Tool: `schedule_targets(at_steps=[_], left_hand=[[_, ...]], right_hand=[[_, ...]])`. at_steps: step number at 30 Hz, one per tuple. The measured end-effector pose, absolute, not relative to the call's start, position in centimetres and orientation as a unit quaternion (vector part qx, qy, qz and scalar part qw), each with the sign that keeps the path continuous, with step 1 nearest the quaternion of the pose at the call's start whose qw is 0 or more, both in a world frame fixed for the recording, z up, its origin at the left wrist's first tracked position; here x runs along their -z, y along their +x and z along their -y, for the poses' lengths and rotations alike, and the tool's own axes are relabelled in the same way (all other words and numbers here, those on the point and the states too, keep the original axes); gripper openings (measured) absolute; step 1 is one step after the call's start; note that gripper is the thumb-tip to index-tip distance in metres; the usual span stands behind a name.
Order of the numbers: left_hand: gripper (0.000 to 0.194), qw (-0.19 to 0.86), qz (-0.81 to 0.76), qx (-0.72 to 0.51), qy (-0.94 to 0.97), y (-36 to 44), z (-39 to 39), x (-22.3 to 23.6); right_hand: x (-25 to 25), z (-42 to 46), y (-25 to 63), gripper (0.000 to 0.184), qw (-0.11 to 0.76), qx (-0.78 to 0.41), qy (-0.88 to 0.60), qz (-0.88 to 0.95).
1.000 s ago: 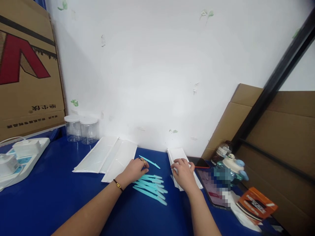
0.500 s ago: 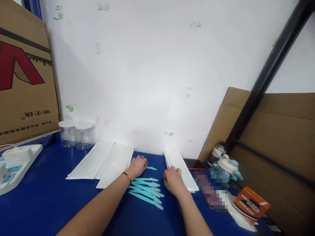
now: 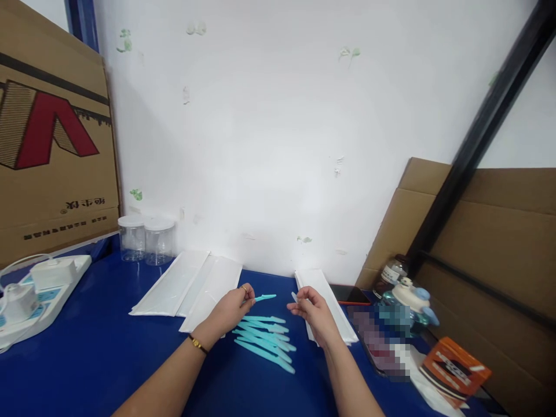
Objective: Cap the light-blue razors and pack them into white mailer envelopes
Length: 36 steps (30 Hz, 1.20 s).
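My left hand [image 3: 237,305] pinches a turquoise eyebrow razor [image 3: 266,297] by one end, its other end pointing right. At the fingertips of my right hand [image 3: 313,310] is a small pale, translucent piece [image 3: 294,296], which looks like a razor cap. A gap lies between this piece and the razor. Below both hands, several turquoise eyebrow razors [image 3: 264,341] lie in an overlapping row on the blue table. Behind my right hand is a stack of white padded envelopes [image 3: 334,315]. More white envelopes [image 3: 212,284] lie beyond my left hand.
Two clear lidded jars [image 3: 158,242] stand by the wall. A power strip [image 3: 65,289] is at the left, below a big carton [image 3: 56,174]. On the right are a phone [image 3: 351,294], a brown bottle [image 3: 391,275], a teal drinking bottle [image 3: 403,307] and an orange box [image 3: 455,370].
My left hand now shows the razor lifted between its fingers. My right hand has turned and raised its fingertips, with a pale piece showing there. The view has shifted slightly left.
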<state>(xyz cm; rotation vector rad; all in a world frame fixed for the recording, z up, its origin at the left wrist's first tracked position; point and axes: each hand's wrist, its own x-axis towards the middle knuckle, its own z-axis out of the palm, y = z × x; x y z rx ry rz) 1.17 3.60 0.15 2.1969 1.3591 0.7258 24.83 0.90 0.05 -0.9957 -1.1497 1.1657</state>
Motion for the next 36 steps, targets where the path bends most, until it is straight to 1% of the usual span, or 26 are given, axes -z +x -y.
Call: schedule_targets(at_steps=[3,9,14,17,21,25,28,32,36], left_hand=[[0.011,0.213,-0.482,-0.261,0.809,1.5,-2.9,-0.4],[0.009,0.188,-0.472,-0.239,0.827,2.3,-2.1,-1.0],[0.009,0.190,-0.471,-0.244,0.826,2.0,-2.4,-0.6],[0.010,0.192,-0.471,-0.245,0.825,2.0,-2.6,-0.5],[0.010,0.193,-0.476,-0.247,0.822,2.0,-2.7,-0.5],[0.011,0.189,-0.472,-0.252,0.823,1.9,-2.9,-0.5],[0.011,0.186,-0.472,-0.258,0.822,1.8,-2.9,-0.4],[0.011,0.184,-0.479,-0.256,0.819,1.7,-3.0,-0.2],[0.010,0.181,-0.476,-0.257,0.821,1.6,-3.0,-0.2]], right_hand=[[0.1,-0.9,24.9,0.017,0.564,-0.525,-0.421,0.478],[0.2,-0.8,25.0,0.026,0.557,-0.569,-0.405,0.449],[0.0,-0.5,24.8,0.027,0.536,-0.575,-0.411,0.461],[0.1,-0.6,24.9,0.031,0.524,-0.543,-0.415,0.508],[0.5,-0.8,24.9,0.040,0.507,-0.452,-0.433,0.593],[1.0,-0.9,24.8,0.028,0.472,-0.416,-0.440,0.641],[1.0,-0.9,24.7,0.028,0.468,-0.408,-0.442,0.648],[0.4,-0.5,24.6,0.038,0.507,-0.454,-0.416,0.603],[-0.2,-0.1,24.4,0.032,0.526,-0.528,-0.396,0.537]])
